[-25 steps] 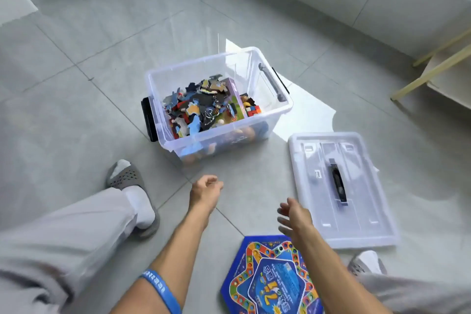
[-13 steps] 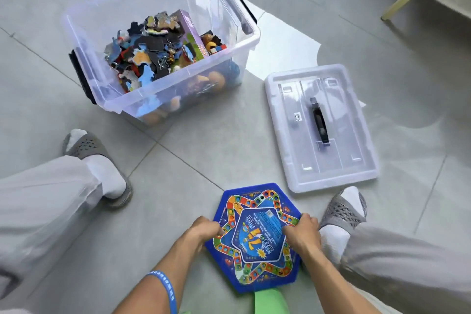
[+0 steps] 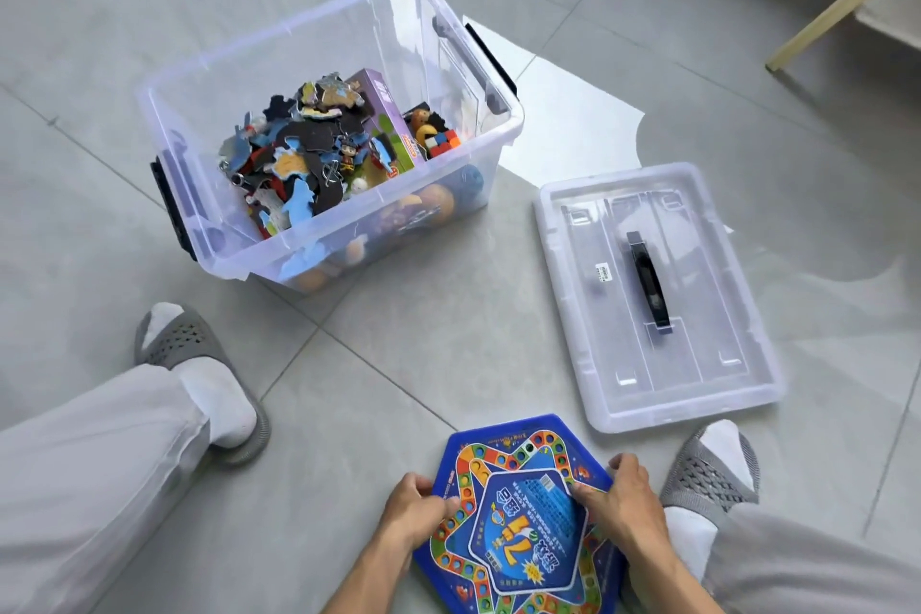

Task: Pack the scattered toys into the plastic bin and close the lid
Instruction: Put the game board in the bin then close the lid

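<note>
On the grey tile floor, far left, one slippered foot (image 3: 209, 379) with a white sock sat beside one clear plastic bin (image 3: 239, 95), lid off, two black side latches. Bin held a loose heap of puzzle pieces (image 3: 294, 165), one purple box (image 3: 383, 115), a small cube of coloured blocks (image 3: 443, 145) and orange balls (image 3: 433, 204) lower down; piece count not readable. Bottom centre, left hand (image 3: 413, 509) and right hand (image 3: 628, 499) each curled fingers round opposite edges of one blue hexagonal game board (image 3: 523, 514), large "7" legible, other print too small. Right of the bin, one clear lid (image 3: 598, 224) lay flat on the floor, one black handle, small barcode sticker unreadable.
</note>
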The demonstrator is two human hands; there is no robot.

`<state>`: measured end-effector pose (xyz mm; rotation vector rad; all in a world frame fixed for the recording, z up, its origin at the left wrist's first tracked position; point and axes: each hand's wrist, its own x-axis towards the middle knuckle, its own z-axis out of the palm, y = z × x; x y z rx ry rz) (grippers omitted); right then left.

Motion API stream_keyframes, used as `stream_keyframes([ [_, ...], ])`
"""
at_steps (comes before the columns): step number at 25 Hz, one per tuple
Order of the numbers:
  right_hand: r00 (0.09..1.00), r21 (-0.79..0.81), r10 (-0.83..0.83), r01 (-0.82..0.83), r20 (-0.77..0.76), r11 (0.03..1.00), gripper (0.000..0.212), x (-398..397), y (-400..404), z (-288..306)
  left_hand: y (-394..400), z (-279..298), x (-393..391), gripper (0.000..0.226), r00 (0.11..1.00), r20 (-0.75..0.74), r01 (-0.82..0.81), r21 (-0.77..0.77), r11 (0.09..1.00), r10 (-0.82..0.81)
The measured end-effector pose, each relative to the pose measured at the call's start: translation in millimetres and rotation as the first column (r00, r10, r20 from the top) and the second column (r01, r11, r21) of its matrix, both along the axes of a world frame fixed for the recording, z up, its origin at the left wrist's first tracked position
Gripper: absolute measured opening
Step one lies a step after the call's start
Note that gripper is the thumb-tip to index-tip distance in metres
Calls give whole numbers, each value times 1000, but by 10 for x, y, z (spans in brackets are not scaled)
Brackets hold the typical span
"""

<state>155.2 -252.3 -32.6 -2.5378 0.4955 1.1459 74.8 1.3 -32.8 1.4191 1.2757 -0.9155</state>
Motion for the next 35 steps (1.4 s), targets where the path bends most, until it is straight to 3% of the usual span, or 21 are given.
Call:
stream_keyframes([
  [2,993,10,51,-50,-109,999,53,96,-49,-23,45,-3,16,36,1000,-27,-11,-22,1000,10],
  [4,976,139,-42,73,-213,988,49,157,-109,-57,82,15,31,32,998,-56,-3,0,1000,3],
  [9,941,516,-225,328,-253,791,54,320,-18,132,326,203,289,30,1000,14,-2,44,999,2],
  [12,895,677,-359,437,-264,592,52,629,264,415,726,576,941,13,954,282,-146,140,979,102],
  [14,852,758,-475,457,-222,465,44,827,452,647,1002,1023,1496,6,840,541,-220,404,888,-38],
  [16,779,815,-586,478,-221,328,39,955,565,878,1264,1469,1967,9,645,702,-327,611,721,-302],
  [17,736,832,-635,491,-236,260,38,997,578,995,1411,1575,2120,17,585,665,-301,709,638,-464],
  [19,649,848,-708,512,-278,137,40,1052,546,1184,1655,1565,2237,40,633,378,4,871,491,-676],
  [21,581,854,-752,519,-312,46,43,1059,500,1313,1751,1371,2119,46,655,178,265,856,444,-734],
  [22,559,862,-767,507,-313,17,44,1053,488,1368,1724,1243,2026,45,643,167,256,873,415,-748],
  [24,549,886,-786,463,-283,4,44,1066,512,1504,1620,1089,1911,38,637,249,86,918,388,-729],
  [26,550,920,-807,392,-216,21,42,1116,568,1622,1571,1082,1862,29,628,336,-18,908,418,-702],
  [31,615,950,-775,307,-147,63,40,1441,860,1942,1440,1241,1342,31,605,405,48,841,539,-685],
  [33,656,939,-747,315,-111,137,37,1658,1080,1991,1303,1293,1013,32,567,466,28,814,581,-680],
  [35,709,908,-702,336,-68,251,31,1846,1324,1970,1204,1300,746,30,541,436,75,827,557,-719],
])
